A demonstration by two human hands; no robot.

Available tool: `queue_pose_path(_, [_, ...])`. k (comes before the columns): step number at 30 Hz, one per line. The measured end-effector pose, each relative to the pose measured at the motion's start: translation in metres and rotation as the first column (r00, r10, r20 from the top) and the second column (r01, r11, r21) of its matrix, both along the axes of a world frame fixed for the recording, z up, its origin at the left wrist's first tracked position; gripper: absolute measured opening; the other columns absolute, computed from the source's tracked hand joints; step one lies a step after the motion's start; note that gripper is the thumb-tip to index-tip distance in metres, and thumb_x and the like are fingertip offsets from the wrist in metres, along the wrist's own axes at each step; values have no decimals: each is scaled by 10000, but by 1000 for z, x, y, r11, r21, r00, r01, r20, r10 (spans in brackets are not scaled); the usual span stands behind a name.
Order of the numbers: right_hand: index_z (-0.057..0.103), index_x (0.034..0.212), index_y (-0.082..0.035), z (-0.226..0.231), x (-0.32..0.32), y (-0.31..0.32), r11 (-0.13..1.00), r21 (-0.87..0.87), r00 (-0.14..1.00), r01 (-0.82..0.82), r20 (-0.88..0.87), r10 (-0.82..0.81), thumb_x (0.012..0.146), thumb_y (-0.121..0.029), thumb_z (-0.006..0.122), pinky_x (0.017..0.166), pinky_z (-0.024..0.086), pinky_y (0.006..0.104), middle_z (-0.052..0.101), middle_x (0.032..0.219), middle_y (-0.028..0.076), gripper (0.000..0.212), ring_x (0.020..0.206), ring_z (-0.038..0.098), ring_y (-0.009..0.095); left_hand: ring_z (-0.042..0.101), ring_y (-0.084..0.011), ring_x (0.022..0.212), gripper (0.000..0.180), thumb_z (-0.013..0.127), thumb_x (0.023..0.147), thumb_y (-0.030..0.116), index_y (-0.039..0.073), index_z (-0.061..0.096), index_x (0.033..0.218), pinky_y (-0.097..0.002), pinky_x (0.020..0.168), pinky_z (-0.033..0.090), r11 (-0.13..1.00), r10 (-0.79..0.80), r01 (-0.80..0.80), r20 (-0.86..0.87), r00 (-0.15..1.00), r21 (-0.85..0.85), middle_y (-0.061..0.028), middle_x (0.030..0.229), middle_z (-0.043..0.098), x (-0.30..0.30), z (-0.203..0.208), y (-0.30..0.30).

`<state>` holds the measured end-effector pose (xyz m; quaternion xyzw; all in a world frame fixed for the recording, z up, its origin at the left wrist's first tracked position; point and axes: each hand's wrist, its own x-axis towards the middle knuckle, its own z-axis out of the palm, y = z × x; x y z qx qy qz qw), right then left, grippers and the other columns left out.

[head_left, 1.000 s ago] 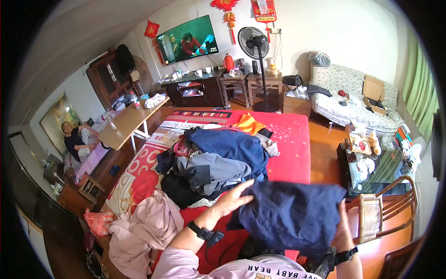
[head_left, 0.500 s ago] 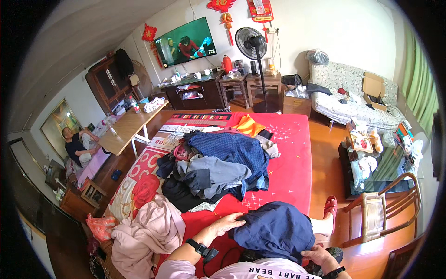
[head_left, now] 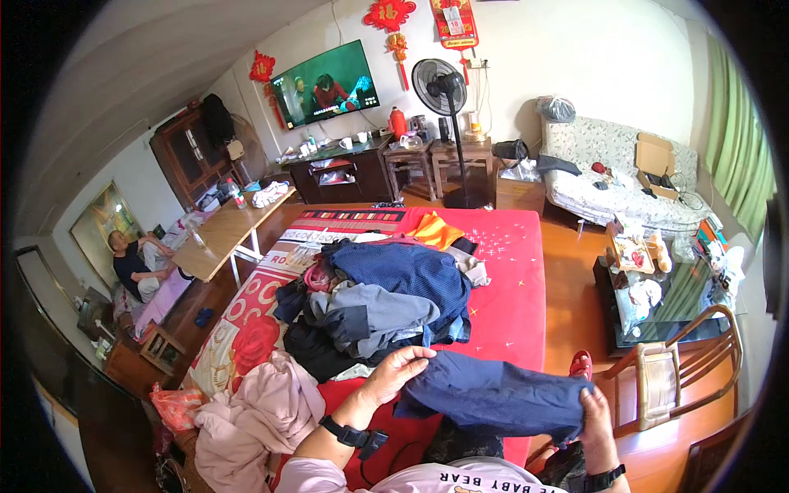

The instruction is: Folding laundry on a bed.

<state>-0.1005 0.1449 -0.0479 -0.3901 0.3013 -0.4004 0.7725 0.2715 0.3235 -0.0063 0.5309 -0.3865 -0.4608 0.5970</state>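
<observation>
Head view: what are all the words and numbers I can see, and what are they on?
I can't copy writing out, but here's where it is:
Shirt: dark letters, upside down, readable.
Bedspread: letters, partly readable.
Calendar: numbers, readable; smaller writing, blurred.
Top hanging: one gold character, readable.
Left hanging: one gold character, readable.
TV: captions, too small.
White bag: dark marks, too blurred.
Held cloth: none visible.

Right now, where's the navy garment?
In the head view, the navy garment is low, right of centre, held between the left hand and right hand.
</observation>
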Motion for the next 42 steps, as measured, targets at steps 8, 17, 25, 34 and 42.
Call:
queue_pose_path(8, [433,1346,-33,42,-41,-26,992,-114,906,-45,415,89,941,-571,348,1023,382,466,559,1268,101,679,1169,525,269,537,-101,1050,362,534,936,51,59,465,1291,-252,930,425,979,-110,61,-256,960,-193,-39,1143,574,-24,62,-3])
queue_pose_path(17, [517,1240,3,10,3,39,966,1,966,-259,-22,259,774,-16,671,929,454,354,617,1149,70,492,1046,585,214,509,-118,1116,457,521,922,4,46,406,1363,-267,980,403,996,-45,33,-142,989,-80,-38,1266,507,-15,11,-6])
queue_pose_path(25, [535,1238,-23,-2,-1,17,992,82,995,-92,54,88,829,-66,606,925,467,361,627,1128,92,418,1007,612,216,515,-99,1084,372,525,933,41,44,472,1301,-252,960,410,998,-1,0,-30,1000,-60,-28,1228,528,-7,2,-6])
queue_pose_path(34, [588,1037,-38,-17,-22,8,961,257,994,106,-19,-104,877,-122,538,538,521,319,658,860,83,188,615,630,215,535,-70,987,268,537,931,58,51,547,1198,-229,894,429,998,10,-11,-14,1000,-60,4,1104,573,-13,7,-4])
queue_pose_path(42, [536,1146,-6,37,-25,-26,997,-60,972,44,231,-29,888,-191,564,893,475,370,621,1083,116,319,995,606,223,545,-59,913,207,582,897,55,65,590,1104,-222,846,443,979,147,-120,168,975,-165,18,997,602,-9,69,-41])
